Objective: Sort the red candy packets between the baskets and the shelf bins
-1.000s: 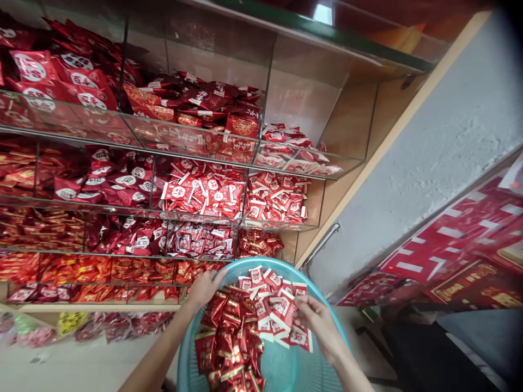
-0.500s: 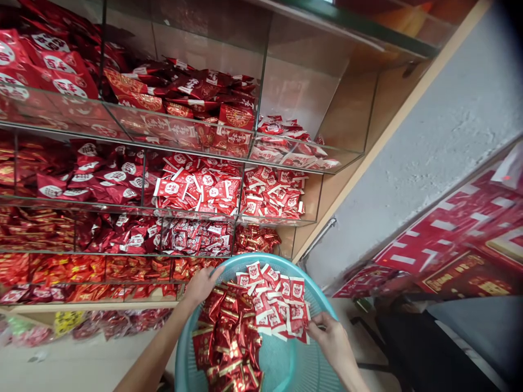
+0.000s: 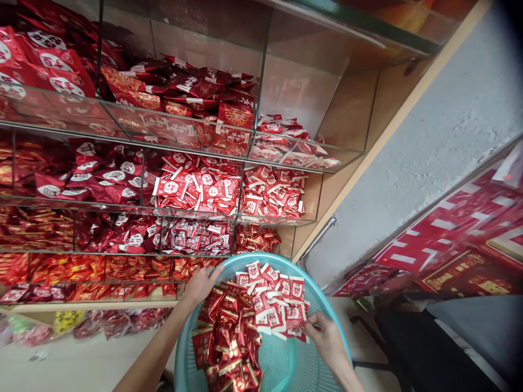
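Note:
A round teal plastic basket (image 3: pixel 322 296) sits low in the middle of the view. My left hand (image 3: pixel 203 286) is closed on its upper-left rim. Inside, glossy red-and-gold wrapped packets (image 3: pixel 231 343) fill the left part, and small red-and-white packets (image 3: pixel 278 299) lie piled at the upper right. Over the right side of the basket, my right hand (image 3: pixel 327 337) has its thumb and fingers pinched at the edge of the pile. A red-and-white packet (image 3: pixel 296 321) meets the fingertips, which partly hide its corner.
Shelves with clear dividers (image 3: pixel 241 190) rise behind the basket, holding red, maroon and orange packets. Bagged goods (image 3: pixel 118 322) lie under the lowest shelf. To the right are a grey wall (image 3: pixel 412 141), red printed packages (image 3: pixel 441 234) and a dark chair (image 3: pixel 425 343).
My right hand has shifted slightly left and down, staying at the edge of the red-and-white packets. My left hand keeps its place on the rim.

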`<action>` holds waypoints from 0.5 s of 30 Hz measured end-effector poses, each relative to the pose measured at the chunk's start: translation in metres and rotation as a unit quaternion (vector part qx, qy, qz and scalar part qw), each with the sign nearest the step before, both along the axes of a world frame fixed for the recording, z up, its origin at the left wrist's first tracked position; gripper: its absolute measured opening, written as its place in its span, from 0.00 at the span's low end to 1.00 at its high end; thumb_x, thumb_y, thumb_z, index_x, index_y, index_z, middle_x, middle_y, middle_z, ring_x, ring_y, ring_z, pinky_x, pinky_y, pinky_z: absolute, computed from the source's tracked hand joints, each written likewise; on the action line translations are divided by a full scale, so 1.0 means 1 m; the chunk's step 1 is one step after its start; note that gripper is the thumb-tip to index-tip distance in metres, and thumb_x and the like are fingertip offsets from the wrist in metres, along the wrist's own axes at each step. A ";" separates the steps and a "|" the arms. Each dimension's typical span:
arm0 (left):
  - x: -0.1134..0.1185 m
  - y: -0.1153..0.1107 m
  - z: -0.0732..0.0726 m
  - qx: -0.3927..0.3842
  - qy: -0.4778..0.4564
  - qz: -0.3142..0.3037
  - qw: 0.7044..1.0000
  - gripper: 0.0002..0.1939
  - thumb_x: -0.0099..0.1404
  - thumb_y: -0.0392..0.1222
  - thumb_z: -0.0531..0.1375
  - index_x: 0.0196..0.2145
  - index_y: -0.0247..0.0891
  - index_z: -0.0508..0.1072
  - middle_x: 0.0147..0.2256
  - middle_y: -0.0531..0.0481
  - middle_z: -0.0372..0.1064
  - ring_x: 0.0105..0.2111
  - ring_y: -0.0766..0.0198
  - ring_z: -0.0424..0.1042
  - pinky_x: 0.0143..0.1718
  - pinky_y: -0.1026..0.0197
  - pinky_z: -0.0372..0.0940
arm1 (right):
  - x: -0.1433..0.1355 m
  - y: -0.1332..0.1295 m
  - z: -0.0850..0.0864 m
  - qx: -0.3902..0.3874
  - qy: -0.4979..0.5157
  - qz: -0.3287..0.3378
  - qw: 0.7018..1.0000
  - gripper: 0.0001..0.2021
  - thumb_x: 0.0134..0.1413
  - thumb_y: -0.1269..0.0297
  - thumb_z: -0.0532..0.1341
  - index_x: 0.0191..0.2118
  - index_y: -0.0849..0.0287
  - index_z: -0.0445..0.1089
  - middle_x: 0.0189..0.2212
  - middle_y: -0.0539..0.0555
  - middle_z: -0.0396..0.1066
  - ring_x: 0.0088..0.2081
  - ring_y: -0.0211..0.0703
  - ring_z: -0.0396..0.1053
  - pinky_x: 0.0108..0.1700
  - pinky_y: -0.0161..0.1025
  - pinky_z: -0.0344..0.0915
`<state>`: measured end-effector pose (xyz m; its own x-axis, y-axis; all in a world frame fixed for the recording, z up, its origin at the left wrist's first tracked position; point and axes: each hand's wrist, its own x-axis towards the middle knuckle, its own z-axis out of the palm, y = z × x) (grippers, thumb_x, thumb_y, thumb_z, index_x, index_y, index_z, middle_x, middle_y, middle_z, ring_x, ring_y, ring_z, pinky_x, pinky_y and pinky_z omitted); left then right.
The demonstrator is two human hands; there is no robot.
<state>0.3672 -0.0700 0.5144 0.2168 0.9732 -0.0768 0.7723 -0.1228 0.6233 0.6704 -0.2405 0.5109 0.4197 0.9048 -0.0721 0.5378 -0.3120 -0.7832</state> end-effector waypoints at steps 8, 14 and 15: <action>-0.001 0.000 0.000 0.003 -0.008 -0.007 1.000 0.29 0.60 0.62 0.41 0.22 0.38 0.68 0.22 0.50 0.67 0.24 0.65 0.64 0.29 0.66 0.54 | -0.009 0.007 -0.022 -0.032 0.031 0.041 0.998 0.08 0.42 0.60 0.52 0.20 0.56 0.54 0.16 0.48 0.64 0.20 0.39 0.64 0.23 0.33 0.57; -0.002 0.001 -0.002 0.003 -0.013 -0.006 1.000 0.29 0.60 0.62 0.41 0.22 0.38 0.68 0.21 0.51 0.65 0.23 0.65 0.64 0.28 0.66 0.55 | -0.014 0.005 -0.021 -0.077 0.070 0.051 0.993 0.09 0.45 0.57 0.49 0.22 0.55 0.51 0.14 0.46 0.63 0.16 0.39 0.65 0.17 0.32 0.55; -0.002 0.001 -0.003 0.003 -0.015 -0.006 1.000 0.29 0.60 0.62 0.41 0.22 0.38 0.68 0.21 0.51 0.65 0.23 0.65 0.64 0.28 0.66 0.55 | -0.014 0.004 -0.019 -0.081 0.068 0.050 0.993 0.09 0.45 0.57 0.49 0.22 0.55 0.52 0.15 0.46 0.63 0.16 0.39 0.65 0.17 0.32 0.55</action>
